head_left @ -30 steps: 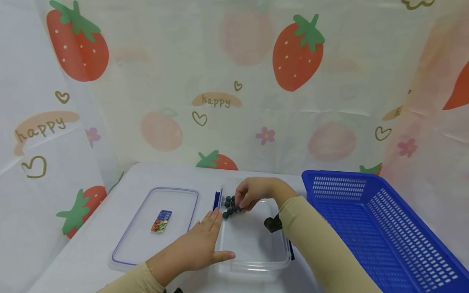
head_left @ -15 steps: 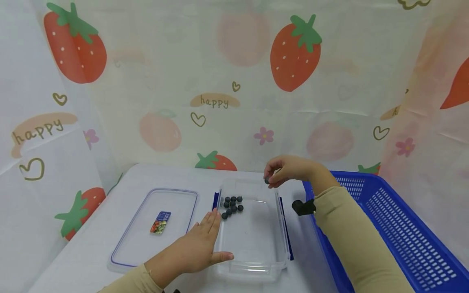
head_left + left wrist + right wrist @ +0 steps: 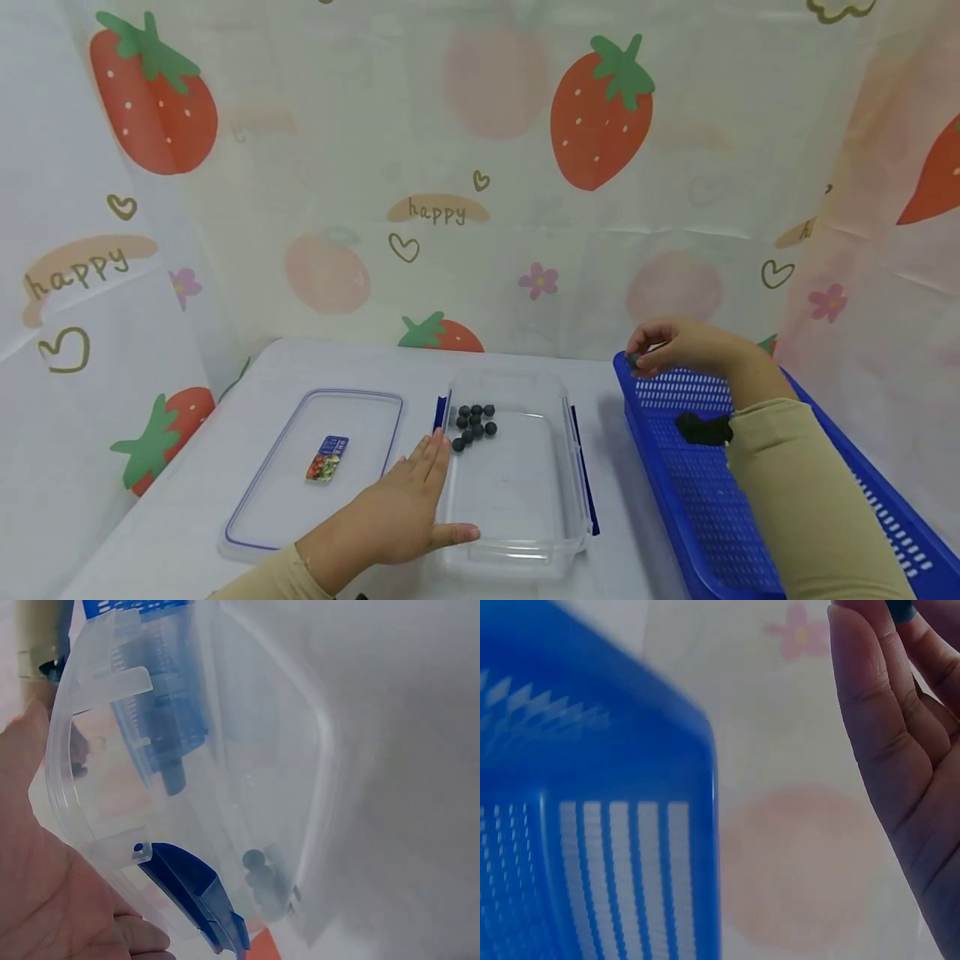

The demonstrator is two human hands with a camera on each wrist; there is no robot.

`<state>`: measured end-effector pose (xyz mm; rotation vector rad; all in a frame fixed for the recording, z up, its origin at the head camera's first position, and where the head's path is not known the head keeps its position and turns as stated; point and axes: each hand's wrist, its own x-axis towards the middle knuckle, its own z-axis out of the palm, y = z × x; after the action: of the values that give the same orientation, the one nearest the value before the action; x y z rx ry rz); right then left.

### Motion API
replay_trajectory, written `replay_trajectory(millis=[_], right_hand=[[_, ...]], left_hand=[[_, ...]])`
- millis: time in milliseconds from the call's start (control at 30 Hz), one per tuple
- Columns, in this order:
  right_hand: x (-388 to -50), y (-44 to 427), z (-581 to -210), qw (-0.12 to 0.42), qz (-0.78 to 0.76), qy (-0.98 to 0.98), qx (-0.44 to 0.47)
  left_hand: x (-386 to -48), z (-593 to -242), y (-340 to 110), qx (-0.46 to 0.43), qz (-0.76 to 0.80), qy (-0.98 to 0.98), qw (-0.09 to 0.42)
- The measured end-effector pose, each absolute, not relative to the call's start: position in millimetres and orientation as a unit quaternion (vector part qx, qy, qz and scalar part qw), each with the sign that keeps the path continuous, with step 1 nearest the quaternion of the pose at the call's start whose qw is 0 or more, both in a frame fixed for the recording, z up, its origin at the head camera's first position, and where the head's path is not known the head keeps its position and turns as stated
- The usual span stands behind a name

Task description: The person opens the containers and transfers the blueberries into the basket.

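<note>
Between the thumb and fingers of my right hand [image 3: 690,348] is a dark blueberry [image 3: 632,361], held over the far left corner of the blue basket [image 3: 678,517]. Part of that berry also shows at the top of the right wrist view. My left hand [image 3: 397,515] has its fingers straight and rests against the left side of a clear plastic container [image 3: 517,483]. Inside the container, several blueberries [image 3: 476,422] cluster by its far left side. Blue latch flaps hang from its sides; one latch flap [image 3: 195,889] shows closely in the left wrist view.
To the left lies a clear lid [image 3: 258,521] with a blue seal, a colourful label [image 3: 327,458] on it. The white table [image 3: 168,533] backs onto a strawberry-printed curtain [image 3: 450,100]. The slotted basket walls rise at the right.
My right hand has lifted a blueberry out of the cluster and carried it rightward, from the container to above the basket's far corner. The left hand has stayed in place.
</note>
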<state>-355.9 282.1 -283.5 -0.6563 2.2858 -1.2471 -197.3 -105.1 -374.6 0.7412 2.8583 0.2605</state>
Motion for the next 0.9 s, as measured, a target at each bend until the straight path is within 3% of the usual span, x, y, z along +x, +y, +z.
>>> replay_trajectory(millis=[333, 900], right_hand=[[-349, 335, -297, 0.214, -0.504, 0.803, -0.233], [-340, 383, -316, 0.213, -0.525, 0.798, -0.205]], left_hand=[[-197, -375, -106, 0.264, 0.086, 0.957, 0.080], [-198, -373, -105, 0.258, 0.087, 0.958, 0.091]])
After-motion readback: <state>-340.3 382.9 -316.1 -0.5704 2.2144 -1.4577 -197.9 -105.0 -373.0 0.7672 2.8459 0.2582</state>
